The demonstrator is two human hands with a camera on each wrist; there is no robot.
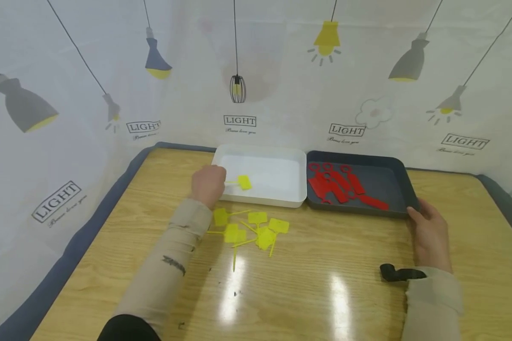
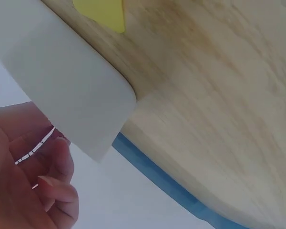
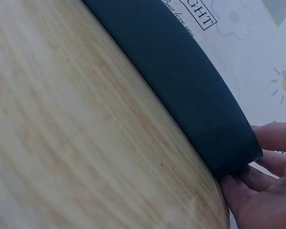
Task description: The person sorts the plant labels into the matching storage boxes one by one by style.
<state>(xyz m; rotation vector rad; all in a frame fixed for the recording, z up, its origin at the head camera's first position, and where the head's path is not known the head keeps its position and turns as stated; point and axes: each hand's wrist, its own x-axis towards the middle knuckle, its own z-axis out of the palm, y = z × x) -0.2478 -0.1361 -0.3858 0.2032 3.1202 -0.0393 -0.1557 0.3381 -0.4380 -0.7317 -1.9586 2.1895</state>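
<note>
Left grip (image 1: 209,185) pinches a yellow tag (image 1: 244,182) by its thin stem, long axis sideways, squarish plate pointing right; right grip (image 1: 431,232) holds a dark tray (image 1: 379,182).

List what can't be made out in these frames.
Head: the stem end of the yellow tag in the white tray; the left hand covers it.
Head: exact counts of the red tags in the dark tray and the piled yellow tags; they overlap.
Left wrist: full outline of the yellow piece; top edge cuts it off.
Right wrist: the dark tray's contents; its wall hides them.
</note>
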